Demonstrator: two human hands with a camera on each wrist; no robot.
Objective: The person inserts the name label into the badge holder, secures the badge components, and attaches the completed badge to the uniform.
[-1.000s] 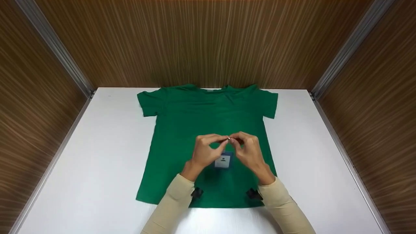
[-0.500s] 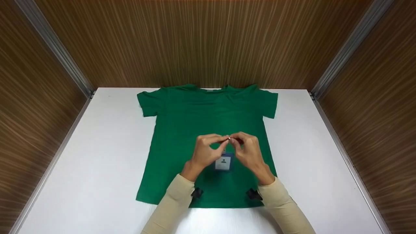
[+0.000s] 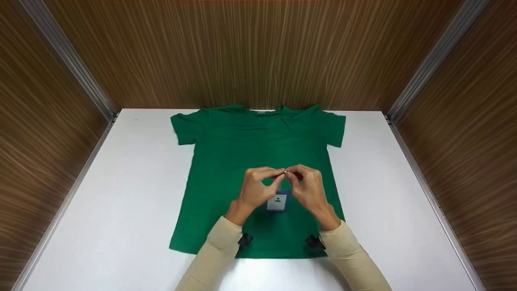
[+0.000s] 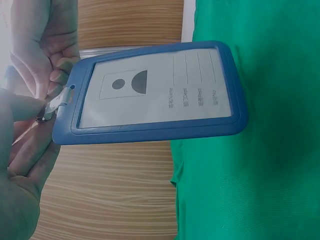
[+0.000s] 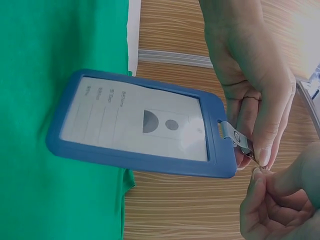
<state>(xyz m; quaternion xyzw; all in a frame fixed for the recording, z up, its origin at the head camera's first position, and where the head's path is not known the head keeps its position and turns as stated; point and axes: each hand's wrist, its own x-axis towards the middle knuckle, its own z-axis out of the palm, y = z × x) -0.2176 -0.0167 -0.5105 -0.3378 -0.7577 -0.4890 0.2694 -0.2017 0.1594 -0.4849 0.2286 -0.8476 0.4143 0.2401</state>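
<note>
A blue-framed ID badge holder (image 3: 277, 201) with a white card (image 5: 135, 117) hangs below my two hands, over the green T-shirt (image 3: 242, 149). A short snap strap (image 5: 231, 132) runs through its slot to a small metal clip (image 5: 247, 146). My left hand (image 3: 255, 189) pinches the clip between thumb and index finger. From the other side my right hand (image 3: 309, 189) pinches the clip's end, its fingertips meeting those of the left. Much of the clip is hidden by the fingers. In the left wrist view the left thumb (image 4: 22, 107) presses beside the strap.
The T-shirt lies spread out on a white table (image 3: 113, 194), neckline at the far edge. Wood-grain panels (image 3: 258, 52) stand at the back and both sides. Black wrist cameras (image 3: 245, 240) sit at the inside of both cuffs.
The badge holder has swung slightly and hangs a little nearer the front than a second ago. Both hands hold almost the same position, still pinching the clip.
</note>
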